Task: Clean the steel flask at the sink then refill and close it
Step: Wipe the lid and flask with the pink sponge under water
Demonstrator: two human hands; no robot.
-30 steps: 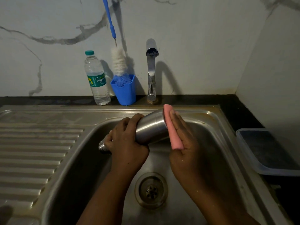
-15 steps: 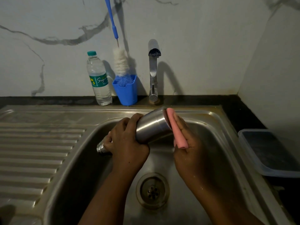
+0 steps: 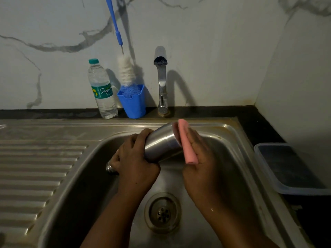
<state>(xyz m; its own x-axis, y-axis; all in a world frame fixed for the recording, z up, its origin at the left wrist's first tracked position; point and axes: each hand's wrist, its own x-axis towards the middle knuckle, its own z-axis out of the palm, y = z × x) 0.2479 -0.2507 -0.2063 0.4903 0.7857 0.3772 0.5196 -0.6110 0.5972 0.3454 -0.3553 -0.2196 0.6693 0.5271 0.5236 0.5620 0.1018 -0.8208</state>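
steel flask (image 3: 161, 145): brushed metal, smooth, soft sheen
sponge cloth (image 3: 187, 142): pink, matt, soft-looking
sink (image 3: 231, 140): stainless steel, dull and water-stained, ribbed draining board
tap (image 3: 162, 81): polished metal, glossy
water bottle (image 3: 103, 90): clear plastic, paper-like green label
cup (image 3: 133, 103): blue plastic, smooth
bottle brush (image 3: 125, 72): white fluffy bristles, blue plastic handle
wall (image 3: 215, 51): veined marble-look, smooth
worktop (image 3: 250, 119): dark, smooth
container (image 3: 286, 169): translucent plastic

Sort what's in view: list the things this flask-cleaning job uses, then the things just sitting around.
In use: steel flask, gripped by left hand; pink sponge, pressed on its base by right hand; steel sink; chrome tap.

Idle: plastic water bottle; blue-handled bottle brush in blue cup; lidded plastic container.
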